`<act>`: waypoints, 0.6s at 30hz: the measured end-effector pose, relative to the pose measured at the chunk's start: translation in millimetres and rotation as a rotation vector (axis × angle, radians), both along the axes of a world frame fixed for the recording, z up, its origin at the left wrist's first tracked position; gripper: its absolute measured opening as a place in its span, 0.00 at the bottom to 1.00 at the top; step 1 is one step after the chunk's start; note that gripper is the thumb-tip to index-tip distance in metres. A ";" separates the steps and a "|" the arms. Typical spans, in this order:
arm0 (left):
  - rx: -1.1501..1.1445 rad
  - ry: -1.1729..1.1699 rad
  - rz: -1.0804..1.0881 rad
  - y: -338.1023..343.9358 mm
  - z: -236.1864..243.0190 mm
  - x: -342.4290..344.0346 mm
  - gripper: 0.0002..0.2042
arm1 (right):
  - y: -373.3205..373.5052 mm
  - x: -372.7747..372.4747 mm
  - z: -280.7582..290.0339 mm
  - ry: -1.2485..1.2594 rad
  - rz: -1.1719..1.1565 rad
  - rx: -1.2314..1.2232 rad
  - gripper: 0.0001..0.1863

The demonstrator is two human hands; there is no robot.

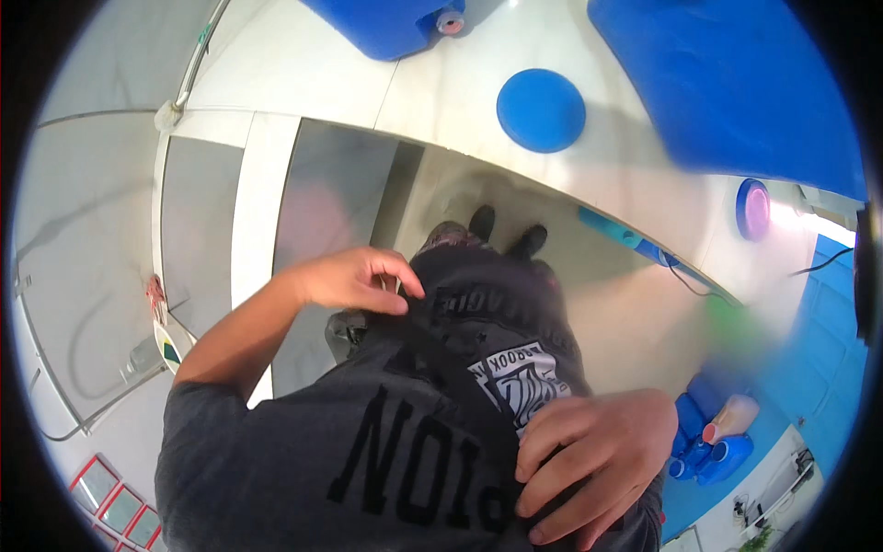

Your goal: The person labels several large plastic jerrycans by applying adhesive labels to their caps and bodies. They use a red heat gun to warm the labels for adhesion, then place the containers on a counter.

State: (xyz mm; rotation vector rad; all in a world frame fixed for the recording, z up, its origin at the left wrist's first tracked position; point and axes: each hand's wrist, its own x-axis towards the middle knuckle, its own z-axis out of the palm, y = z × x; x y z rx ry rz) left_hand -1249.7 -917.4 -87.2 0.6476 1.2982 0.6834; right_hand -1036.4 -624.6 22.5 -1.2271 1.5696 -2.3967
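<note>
A black strap (441, 361) runs slantwise across the front of my dark grey printed T-shirt (368, 478). My right hand (598, 460) is closed over the strap at the chest, its fingers curled side by side. At waist height, my left hand (359, 281) is beside the strap's other end. Its index finger and thumb are bent toward each other with a small gap between them, and the remaining fingers curl under. I see nothing held in it.
Ahead stands a white counter (451, 106) with a round blue lid (541, 110), a blue jug (377, 23) and a large blue container (736, 92). Another round lid (752, 209) is farther right. Blue canisters (722, 455) stand at the lower right. Grey cabinet panels (326, 202) are at left.
</note>
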 end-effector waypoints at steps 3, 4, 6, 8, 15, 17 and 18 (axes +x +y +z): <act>0.186 0.007 0.029 25.8 27.0 18.6 0.09 | 1.7 -5.2 20.6 0.053 0.069 -0.009 0.14; 0.241 -0.061 0.046 34.1 37.6 25.3 0.09 | 0.2 -0.6 27.7 0.069 0.072 -0.028 0.13; 0.447 -0.061 -0.112 52.5 58.6 36.6 0.09 | 1.5 17.7 45.2 0.100 0.024 0.005 0.12; 0.450 -0.165 -0.186 67.4 80.9 58.0 0.11 | 6.3 37.3 55.6 0.194 0.085 0.025 0.12; 0.554 -0.103 -0.430 126.6 108.4 151.9 0.15 | 33.0 140.1 89.7 0.362 -0.057 -0.014 0.07; 0.584 -0.058 -0.481 142.5 113.7 181.4 0.16 | 45.0 178.0 94.7 0.423 -0.179 -0.024 0.07; 0.584 -0.033 -0.512 148.8 117.1 195.8 0.17 | 50.1 197.1 98.8 0.446 -0.263 -0.040 0.07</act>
